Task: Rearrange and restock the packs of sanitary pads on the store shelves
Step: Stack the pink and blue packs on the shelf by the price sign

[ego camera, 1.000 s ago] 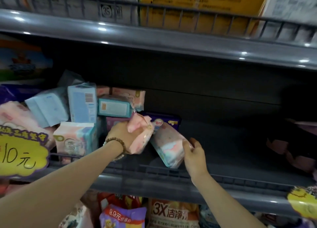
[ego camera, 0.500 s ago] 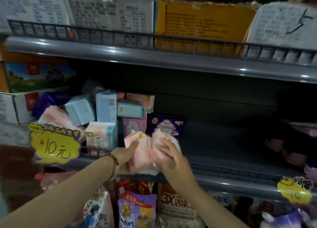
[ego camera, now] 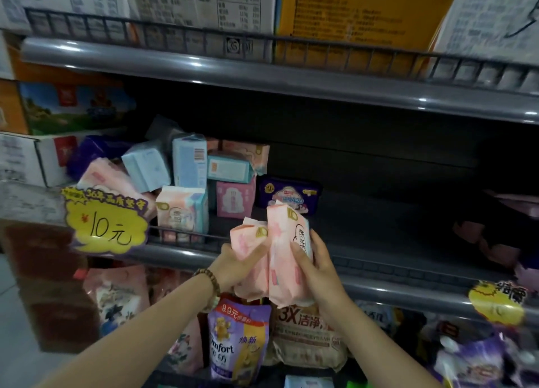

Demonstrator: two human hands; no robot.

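Note:
I hold two pink packs of sanitary pads upright, side by side, in front of the middle shelf's front rail. My left hand grips the left pink pack. My right hand grips the right pink pack, fingers wrapped round its side. On the shelf's left stands a jumbled heap of blue, pink and teal packs. A purple pack lies just behind the two I hold.
The shelf's dark right half holds only some pink packs at the far right. A yellow 10-yuan price tag hangs at the left rail. Cartons fill the top shelf. Refill pouches stand on the shelf below.
Both hands have drawn the two pink packs back from the shelf and brought them together upright at the rail. The view has pulled back and lowered.

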